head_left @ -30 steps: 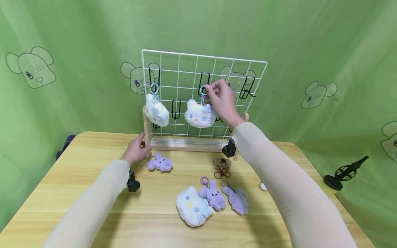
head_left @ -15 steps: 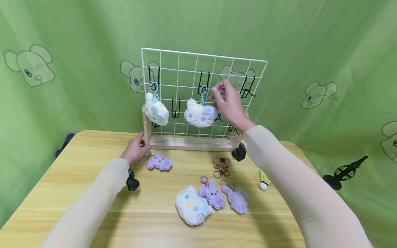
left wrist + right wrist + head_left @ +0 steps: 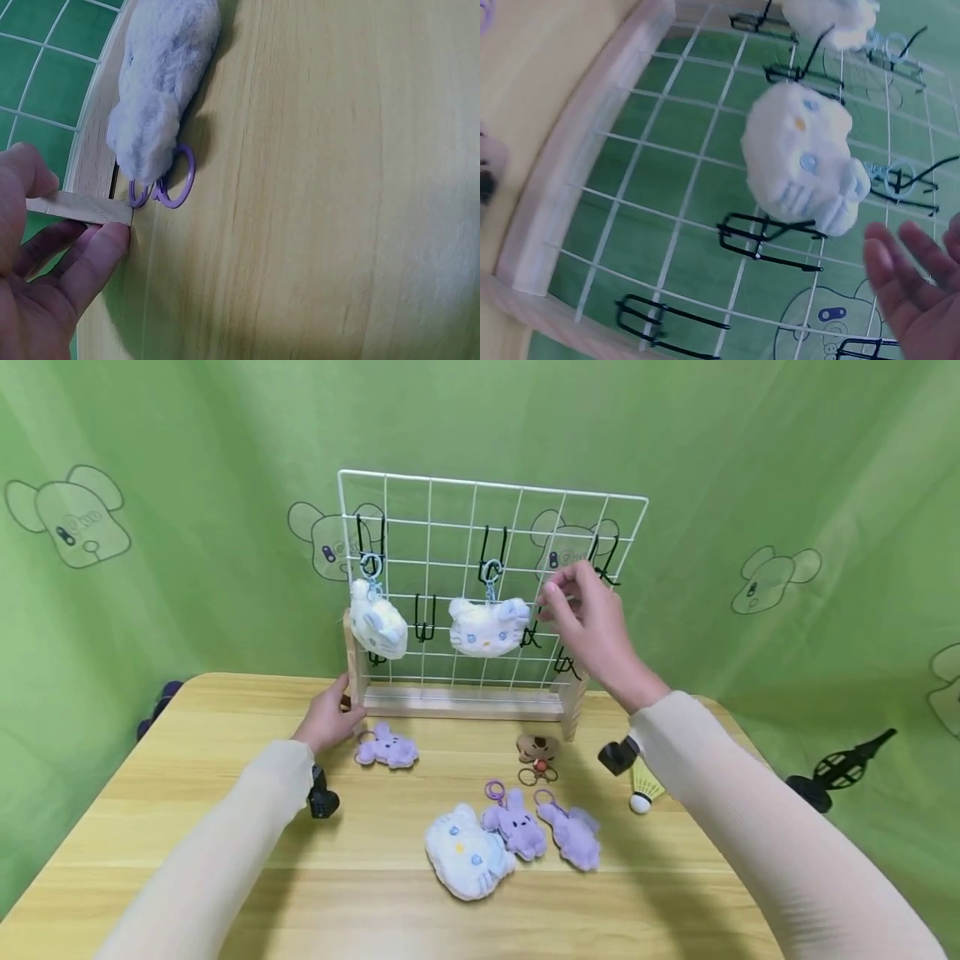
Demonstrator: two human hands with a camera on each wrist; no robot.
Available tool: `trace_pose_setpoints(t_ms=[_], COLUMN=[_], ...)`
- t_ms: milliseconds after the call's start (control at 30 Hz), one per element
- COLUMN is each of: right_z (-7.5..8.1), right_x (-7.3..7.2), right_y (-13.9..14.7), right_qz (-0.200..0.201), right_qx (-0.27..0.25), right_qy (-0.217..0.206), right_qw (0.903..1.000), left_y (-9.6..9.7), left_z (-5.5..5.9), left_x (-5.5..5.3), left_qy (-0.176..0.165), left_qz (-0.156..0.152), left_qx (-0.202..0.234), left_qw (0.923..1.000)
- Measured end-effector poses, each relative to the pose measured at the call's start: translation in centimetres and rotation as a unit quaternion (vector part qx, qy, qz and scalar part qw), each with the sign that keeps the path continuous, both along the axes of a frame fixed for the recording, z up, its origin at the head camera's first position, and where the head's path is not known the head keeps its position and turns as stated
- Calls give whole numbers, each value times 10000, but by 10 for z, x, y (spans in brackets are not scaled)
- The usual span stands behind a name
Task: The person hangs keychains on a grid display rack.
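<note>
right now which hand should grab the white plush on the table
The right hand, probably: it is empty, while the left hand, though nearer the plush, grips the rack's wooden side.

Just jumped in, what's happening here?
A person's left hand grips the wooden side piece of a wire rack. Two white plush keychains hang from its black hooks: one at the left, one near the middle. The right hand is beside the middle one, not touching it and holding nothing. On the table lie another white plush, three purple plush keychains, a brown keychain and a shuttlecock.
</note>
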State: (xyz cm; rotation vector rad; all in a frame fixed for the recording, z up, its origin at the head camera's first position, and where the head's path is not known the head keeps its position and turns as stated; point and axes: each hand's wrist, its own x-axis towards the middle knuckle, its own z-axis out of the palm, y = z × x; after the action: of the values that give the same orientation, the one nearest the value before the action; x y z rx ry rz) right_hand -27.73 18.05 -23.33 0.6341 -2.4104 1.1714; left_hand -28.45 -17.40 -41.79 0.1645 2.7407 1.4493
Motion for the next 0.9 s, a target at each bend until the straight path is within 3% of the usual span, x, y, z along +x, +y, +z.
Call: trace_pose_setpoints(t_ms=[133,233,300,367,500,567,733,900], right_z=[-18,-39,-56,-76,-115,-131,-157,-163], right_x=[22,39,49,57,66,69,74,78], right_y=[8,11,11,10,10,11,11,11], right_qz=[422,884,1177,1477,1859,2004,2200,2168], right_qx=[98,380,718,1080,1737,1933,2358,2913], right_qy=[562,580,271,-324,-1412,-1724,-1971,-1725], right_qw=[9975,9937,9901,9826,9567,9449,9258,9156], left_y=[1,1,1,0,0,0,0,-1], left_z=[0,0,0,-1,-2,-3,-3,-3], left_x=[0,-1,-1,-2,-2,-2,-2,-3], left_qy=[-72,-73,-68,-71,-99,-108,-99,-66], left_qz=[59,53,58,58,80,86,89,62], left_qx=[19,5,8,9,69,91,91,54], left_qw=[10000,10000,10000,10000,9999,9999,9999,9999])
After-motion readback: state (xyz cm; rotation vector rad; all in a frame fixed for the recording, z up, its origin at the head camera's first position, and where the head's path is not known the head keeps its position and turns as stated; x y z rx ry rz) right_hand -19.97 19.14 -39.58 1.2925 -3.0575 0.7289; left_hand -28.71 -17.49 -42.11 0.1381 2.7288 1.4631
